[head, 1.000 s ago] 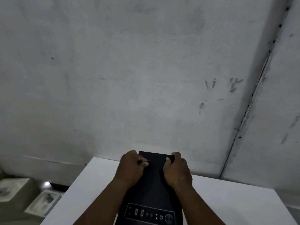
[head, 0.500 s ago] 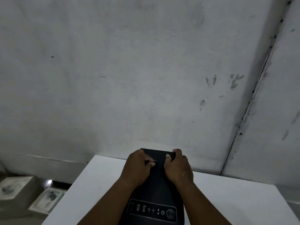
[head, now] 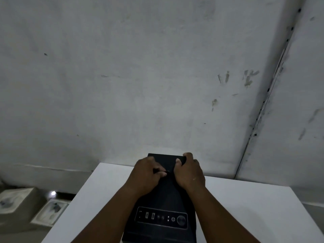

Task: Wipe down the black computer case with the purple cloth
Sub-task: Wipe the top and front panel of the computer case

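The black computer case [head: 163, 199] stands upright on a white table [head: 245, 204], its top panel with ports and a round button facing me. My left hand [head: 145, 174] rests on the far left part of the case top, fingers curled and pinching a small dark thing I cannot make out. My right hand [head: 190, 172] grips the far right corner of the case, thumb on top and fingers over the back edge. No purple cloth shows in the head view.
A stained grey wall [head: 140, 85] rises right behind the table. On the floor to the left lie pale boxes [head: 15, 200] and a flat tray-like box [head: 50, 213].
Both hands have stayed on the far end of the case top. The view has dipped slightly, showing more of the case's port panel.
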`<state>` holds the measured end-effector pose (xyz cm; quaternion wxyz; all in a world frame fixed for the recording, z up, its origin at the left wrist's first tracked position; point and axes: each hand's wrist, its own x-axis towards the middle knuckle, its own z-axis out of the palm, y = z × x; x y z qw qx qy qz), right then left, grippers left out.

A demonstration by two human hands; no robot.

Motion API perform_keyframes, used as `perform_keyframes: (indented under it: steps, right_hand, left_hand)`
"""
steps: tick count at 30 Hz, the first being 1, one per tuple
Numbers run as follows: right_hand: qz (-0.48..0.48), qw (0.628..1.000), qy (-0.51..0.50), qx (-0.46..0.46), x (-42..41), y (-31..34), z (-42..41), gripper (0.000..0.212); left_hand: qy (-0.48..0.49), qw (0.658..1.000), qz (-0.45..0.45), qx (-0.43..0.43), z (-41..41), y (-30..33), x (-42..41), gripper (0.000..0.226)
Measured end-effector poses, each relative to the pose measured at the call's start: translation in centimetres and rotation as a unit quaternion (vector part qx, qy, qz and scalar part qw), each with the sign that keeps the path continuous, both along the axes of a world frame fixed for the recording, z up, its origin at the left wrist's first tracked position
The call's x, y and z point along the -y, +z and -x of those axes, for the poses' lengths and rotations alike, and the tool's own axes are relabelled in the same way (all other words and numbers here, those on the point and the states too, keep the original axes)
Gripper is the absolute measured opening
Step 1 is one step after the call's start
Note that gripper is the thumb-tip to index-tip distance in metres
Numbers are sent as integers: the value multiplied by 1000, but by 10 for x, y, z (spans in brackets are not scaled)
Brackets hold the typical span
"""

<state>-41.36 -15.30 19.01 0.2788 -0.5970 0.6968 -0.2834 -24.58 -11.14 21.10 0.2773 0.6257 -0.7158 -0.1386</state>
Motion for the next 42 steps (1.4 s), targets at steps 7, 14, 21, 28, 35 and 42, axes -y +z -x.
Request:
perform_keyframes:
  steps: [7, 14, 21, 28, 35, 42]
  right_hand:
    - [-2, 1000, 2, 3, 0, 0, 0, 45]
    - [0, 1000, -3, -1, -1, 0, 0, 44]
    - [-4, 1000, -2, 0, -1, 0, 0, 44]
    - [-1, 1000, -6, -1, 0, 0, 0, 44]
    - [-4, 1000, -1, 4, -2, 1, 0, 44]
    - [0, 1000, -2, -4, -1, 0, 0, 45]
  left_hand:
    - [68, 998, -6, -9, -14, 5, 13, 12]
    - [15, 1000, -2, 7, -4, -1, -4, 11]
    - [59, 998, -16, -12, -18, 5, -6, 12]
    - [-14, 1000, -20, -2, -7, 2, -26, 10]
    - [24, 1000, -9, -12, -5, 11, -28, 12]
    - [-58, 995, -77, 4, -9, 12, -42, 11]
